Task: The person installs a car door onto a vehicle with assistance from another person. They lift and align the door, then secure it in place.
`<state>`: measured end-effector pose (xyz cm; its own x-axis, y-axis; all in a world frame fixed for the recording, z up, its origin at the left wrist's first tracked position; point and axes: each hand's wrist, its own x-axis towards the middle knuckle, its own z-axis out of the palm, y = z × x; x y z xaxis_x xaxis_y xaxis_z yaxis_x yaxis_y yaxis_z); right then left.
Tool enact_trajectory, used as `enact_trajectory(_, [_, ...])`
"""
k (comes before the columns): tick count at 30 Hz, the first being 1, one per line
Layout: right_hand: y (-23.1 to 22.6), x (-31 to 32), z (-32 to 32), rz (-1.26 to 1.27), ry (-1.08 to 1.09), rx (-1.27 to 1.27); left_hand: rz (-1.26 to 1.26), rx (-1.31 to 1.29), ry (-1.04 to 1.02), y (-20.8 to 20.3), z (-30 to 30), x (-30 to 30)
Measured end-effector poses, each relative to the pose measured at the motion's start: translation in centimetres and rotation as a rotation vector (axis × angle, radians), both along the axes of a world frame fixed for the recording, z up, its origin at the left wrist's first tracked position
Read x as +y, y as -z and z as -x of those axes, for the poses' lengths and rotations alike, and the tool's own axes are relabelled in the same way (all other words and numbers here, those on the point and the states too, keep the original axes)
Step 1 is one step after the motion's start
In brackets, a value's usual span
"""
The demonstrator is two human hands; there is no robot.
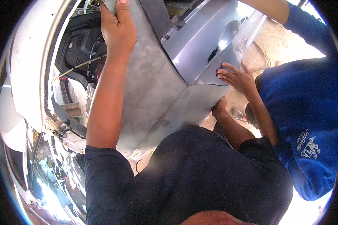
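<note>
A large dull-grey car body panel (pixel 150 90) stretches in front of me, smudged and scuffed. My left hand (pixel 118 28) grips its far upper edge, thumb over the top, fingers partly out of sight. At the panel's right edge, my right hand (pixel 221 106) is closed on the rim, most of its fingers hidden. Beyond a curved edge lies a shiny silver-blue car panel (pixel 195 48) with a rounded recess and a dark slot. Another person's hand (pixel 236 77) rests spread on the lower part of that shiny panel.
A co-worker in a blue shirt (pixel 308 112) crouches close on my right, an arm reaching across the top. To the left, a white car frame (pixel 32 63) surrounds an opening with black plastic parts and a thin rod (pixel 77 67). A hose (pixel 266 62) lies on the floor.
</note>
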<state>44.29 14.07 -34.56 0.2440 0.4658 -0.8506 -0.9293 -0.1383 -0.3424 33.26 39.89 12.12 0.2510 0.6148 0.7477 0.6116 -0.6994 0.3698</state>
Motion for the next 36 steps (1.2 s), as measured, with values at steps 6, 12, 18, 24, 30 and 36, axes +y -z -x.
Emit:
enact_trajectory(6, [3.1,-0.1,0.3,-0.100,0.024,0.038,-0.107,0.199,-0.141,0.1,0.0,-1.2])
enact_trajectory(12, [5.2,-0.2,0.7,0.073,0.009,-0.005,-0.232,0.355,-0.305,0.2,0.0,-0.7])
enact_trajectory(18, [5.9,0.0,1.6,0.171,0.075,-0.074,-0.244,0.445,-0.398,0.5,-0.1,-0.4])
enact_trajectory(24, [6.3,0.0,0.4,0.108,0.005,-0.146,-0.113,0.388,-0.350,0.2,-0.9,-0.3])
enact_trajectory(30, [7.3,0.0,-0.4,0.144,-0.061,-0.179,0.094,0.250,0.148,-0.5,1.8,1.2])
enact_trajectory(36, [1.2,-2.0,-0.3,0.248,-0.437,-0.882,-0.140,0.273,-0.021,0.5,1.1,1.3])
